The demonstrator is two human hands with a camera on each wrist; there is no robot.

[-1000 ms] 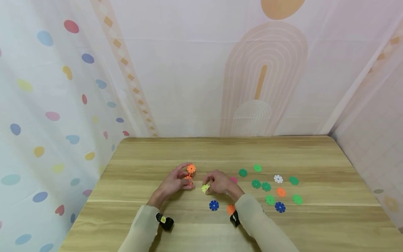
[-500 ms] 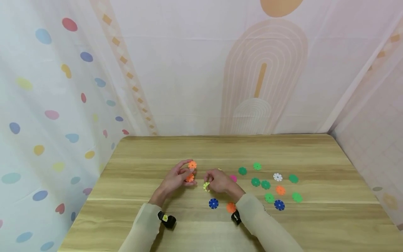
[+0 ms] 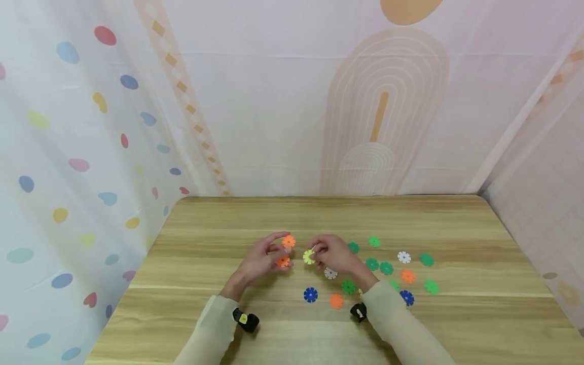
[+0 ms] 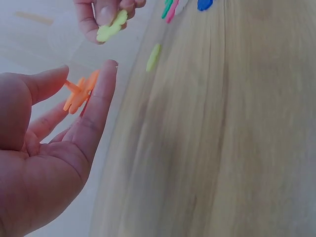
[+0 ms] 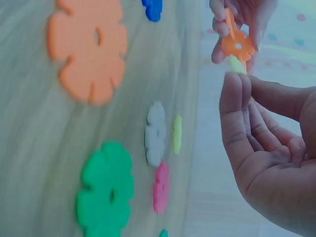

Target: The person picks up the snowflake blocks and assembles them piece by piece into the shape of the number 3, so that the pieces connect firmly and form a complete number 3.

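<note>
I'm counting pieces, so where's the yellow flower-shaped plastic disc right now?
In the head view, the yellow flower-shaped plastic disc is pinched in the right hand, above the wooden table, just right of the joined orange discs in the left hand.

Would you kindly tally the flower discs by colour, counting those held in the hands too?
Orange discs: 4
Green discs: 8
Blue discs: 2
White discs: 2
Yellow discs: 2
Pink discs: 1
Total: 19

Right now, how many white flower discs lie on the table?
2: one white disc beside the right hand, the other farther right among green discs; the sleeve may hide more.
</note>
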